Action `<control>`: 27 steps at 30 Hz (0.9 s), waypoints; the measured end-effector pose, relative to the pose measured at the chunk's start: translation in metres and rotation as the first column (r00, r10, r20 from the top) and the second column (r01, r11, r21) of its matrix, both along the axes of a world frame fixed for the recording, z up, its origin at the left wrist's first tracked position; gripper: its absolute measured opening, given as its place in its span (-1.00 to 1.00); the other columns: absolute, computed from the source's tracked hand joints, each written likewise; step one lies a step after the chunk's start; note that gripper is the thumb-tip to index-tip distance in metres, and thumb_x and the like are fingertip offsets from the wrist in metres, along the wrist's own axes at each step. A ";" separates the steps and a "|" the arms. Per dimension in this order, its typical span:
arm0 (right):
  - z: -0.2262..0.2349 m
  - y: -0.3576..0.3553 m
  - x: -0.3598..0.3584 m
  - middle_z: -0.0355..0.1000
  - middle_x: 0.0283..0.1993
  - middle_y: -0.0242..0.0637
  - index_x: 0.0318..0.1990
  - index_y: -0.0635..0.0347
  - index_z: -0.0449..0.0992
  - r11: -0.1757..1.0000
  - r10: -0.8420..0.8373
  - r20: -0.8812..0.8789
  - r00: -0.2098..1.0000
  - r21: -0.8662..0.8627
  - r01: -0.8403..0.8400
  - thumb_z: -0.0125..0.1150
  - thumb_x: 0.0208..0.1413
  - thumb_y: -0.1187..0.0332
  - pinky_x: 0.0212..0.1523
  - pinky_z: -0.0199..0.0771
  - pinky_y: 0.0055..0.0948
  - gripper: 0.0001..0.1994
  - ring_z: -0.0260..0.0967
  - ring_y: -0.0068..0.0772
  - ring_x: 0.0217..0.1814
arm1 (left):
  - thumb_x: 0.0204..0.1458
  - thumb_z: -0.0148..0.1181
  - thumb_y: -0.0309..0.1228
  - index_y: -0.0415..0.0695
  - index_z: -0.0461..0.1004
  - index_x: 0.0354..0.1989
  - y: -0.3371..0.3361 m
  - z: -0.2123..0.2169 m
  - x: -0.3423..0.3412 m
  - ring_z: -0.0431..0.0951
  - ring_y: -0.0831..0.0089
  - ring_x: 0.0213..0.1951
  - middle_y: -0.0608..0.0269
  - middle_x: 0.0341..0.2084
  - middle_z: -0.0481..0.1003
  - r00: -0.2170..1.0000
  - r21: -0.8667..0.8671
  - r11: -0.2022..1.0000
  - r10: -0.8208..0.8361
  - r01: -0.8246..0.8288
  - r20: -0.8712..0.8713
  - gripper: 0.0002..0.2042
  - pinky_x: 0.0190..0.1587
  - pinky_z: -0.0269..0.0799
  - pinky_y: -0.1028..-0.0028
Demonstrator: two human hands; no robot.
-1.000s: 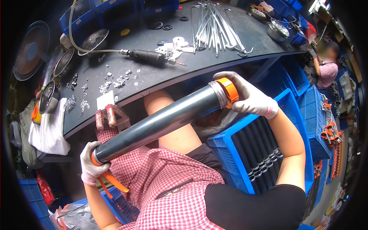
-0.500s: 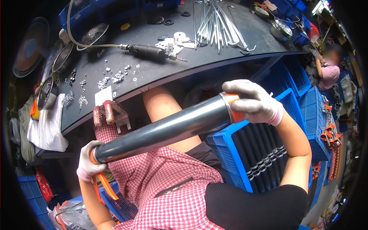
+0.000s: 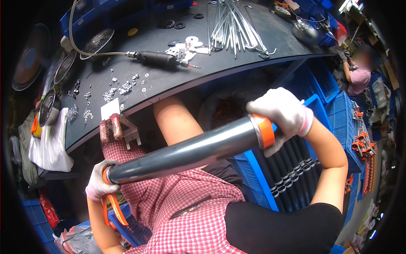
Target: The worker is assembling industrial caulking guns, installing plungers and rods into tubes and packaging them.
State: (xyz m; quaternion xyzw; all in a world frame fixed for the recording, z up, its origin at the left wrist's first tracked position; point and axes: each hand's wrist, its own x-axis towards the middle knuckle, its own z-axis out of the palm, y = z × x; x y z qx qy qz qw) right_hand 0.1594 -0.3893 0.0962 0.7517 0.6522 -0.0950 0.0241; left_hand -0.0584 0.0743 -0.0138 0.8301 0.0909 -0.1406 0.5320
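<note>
A caulking gun with a long dark grey barrel [image 3: 182, 154] lies slantwise across my lap, its right end higher in the picture. My left hand [image 3: 99, 180], in a pale glove, is closed round the near left end, where orange handle parts [image 3: 118, 209] hang below it. At the other end, my gloved right hand [image 3: 285, 112] curls over the orange end cap [image 3: 265, 132]. Its fingertips are partly hidden behind the cap.
On the dark bench [image 3: 169, 82] lie a power driver [image 3: 158, 58], several hooked metal rods [image 3: 234, 31], loose nuts and white plates. A blue crate [image 3: 256, 182] of dark barrels stands right of my lap. Another person [image 3: 359, 78] works at far right.
My right hand has turned and shifted its grip, its fingers now curling round the outer side of the orange cap. The left hand keeps hold of the other end.
</note>
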 end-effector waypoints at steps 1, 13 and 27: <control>-0.019 0.001 -0.008 0.44 -0.05 0.03 0.08 0.31 0.32 0.924 -0.249 -0.307 0.919 0.208 0.320 0.15 -0.03 0.21 -0.09 0.49 -0.31 -0.48 0.49 0.05 -0.12 | -0.66 0.38 -0.29 -0.30 0.47 -0.19 -0.003 -0.001 0.000 0.51 0.49 -0.26 0.23 -0.34 0.52 0.999 0.007 0.999 0.033 -0.033 0.021 -0.34 -0.09 0.41 0.47; -0.052 0.011 -0.016 0.06 0.29 0.18 0.36 0.22 -0.06 0.736 -0.053 -0.423 0.905 0.596 0.322 0.18 0.00 0.04 0.06 0.39 -0.18 -0.16 0.28 -0.03 0.19 | -0.65 0.52 -0.01 -0.34 0.42 -0.20 0.000 -0.034 -0.021 0.50 0.49 -0.28 0.24 -0.37 0.51 0.985 -0.049 0.991 0.129 -0.124 0.118 -0.19 -0.14 0.42 0.46; -0.062 0.006 -0.046 0.41 -0.08 0.04 0.29 0.16 0.14 0.646 -0.449 -0.839 0.308 -0.067 0.760 0.32 -0.07 0.01 -0.20 0.47 -0.25 -0.20 0.48 -0.10 -0.20 | -0.67 0.46 -0.09 -0.34 0.45 -0.24 -0.023 -0.019 -0.021 0.53 0.47 -0.29 0.23 -0.36 0.52 0.984 -0.071 0.982 0.175 -0.172 0.029 -0.27 -0.13 0.45 0.43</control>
